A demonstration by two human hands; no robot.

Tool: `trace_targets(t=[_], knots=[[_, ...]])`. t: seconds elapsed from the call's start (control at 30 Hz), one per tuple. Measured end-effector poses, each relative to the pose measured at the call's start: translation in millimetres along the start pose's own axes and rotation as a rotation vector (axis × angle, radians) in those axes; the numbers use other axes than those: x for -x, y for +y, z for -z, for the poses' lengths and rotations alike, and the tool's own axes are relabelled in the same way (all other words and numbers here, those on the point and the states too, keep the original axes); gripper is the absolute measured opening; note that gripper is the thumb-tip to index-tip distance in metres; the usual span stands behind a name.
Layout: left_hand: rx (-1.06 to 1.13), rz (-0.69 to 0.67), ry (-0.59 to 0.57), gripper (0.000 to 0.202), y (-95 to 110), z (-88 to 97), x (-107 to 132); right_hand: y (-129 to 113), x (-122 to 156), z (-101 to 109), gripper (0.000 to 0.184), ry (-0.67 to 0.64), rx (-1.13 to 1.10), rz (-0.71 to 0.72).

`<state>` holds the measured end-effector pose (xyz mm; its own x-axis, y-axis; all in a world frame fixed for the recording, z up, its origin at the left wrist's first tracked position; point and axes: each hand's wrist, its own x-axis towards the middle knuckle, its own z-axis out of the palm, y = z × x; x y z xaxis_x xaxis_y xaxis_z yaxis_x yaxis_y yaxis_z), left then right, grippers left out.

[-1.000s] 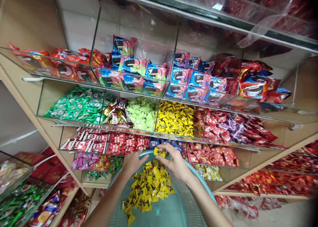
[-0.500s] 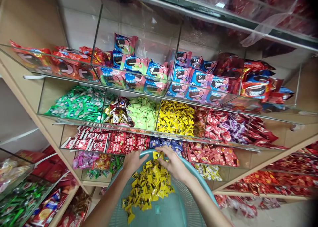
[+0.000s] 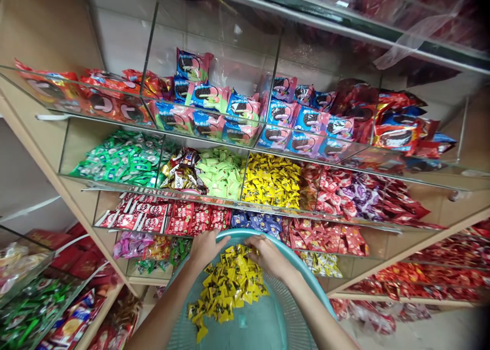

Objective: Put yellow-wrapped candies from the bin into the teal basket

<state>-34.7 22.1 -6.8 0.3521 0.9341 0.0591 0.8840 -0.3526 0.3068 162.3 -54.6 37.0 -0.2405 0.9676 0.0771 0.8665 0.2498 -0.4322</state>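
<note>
A green plastic basket (image 3: 306, 268) with mesh sides is below me, holding a heap of small yellow wrapped candies (image 3: 233, 283). My left hand (image 3: 209, 245) grips the far rim at its left, thumb lying along the edge. Just inside the rim, to the right, my right hand (image 3: 266, 253) has its fingers curled at the upper right edge of the candy heap. Yellow wrappers show by its fingertips; how many candies it holds is hidden. On the shelf beyond, matching yellow candies (image 3: 271, 181) fill one clear compartment.
Clear-fronted shelves rise ahead, with green candies (image 3: 122, 158), light green packets (image 3: 220, 174), red packets (image 3: 325, 235) and blue cookie packs (image 3: 209, 97). A glass front edge (image 3: 199, 199) runs above the basket. More candy bins (image 3: 34, 299) stand at the lower left.
My right hand's fingers have gone from stretched over the heap to curled in. The candies at the heap's top, near the rim, no longer show there. My left hand stays on the rim.
</note>
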Motion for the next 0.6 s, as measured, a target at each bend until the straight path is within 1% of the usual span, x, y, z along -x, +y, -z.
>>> trace_targets(t=[0.2,0.4,0.5,0.6], knots=[[0.011,0.01,-0.026,0.058,1.5,3.0,0.5,8.0,2.3,1.7,0.034,0.051,0.092,-0.036],[0.013,0.036,-0.047,0.058,2.5,3.2,0.2,14.0,3.9,-12.0,0.037,0.015,0.136,-0.041],[0.009,0.017,-0.036,0.059,1.6,1.9,-0.1,11.8,3.0,-14.9,0.036,0.013,0.138,-0.034],[0.013,0.012,-0.027,0.06,1.3,1.8,0.1,3.8,0.7,-7.2,0.033,0.052,0.121,-0.038]])
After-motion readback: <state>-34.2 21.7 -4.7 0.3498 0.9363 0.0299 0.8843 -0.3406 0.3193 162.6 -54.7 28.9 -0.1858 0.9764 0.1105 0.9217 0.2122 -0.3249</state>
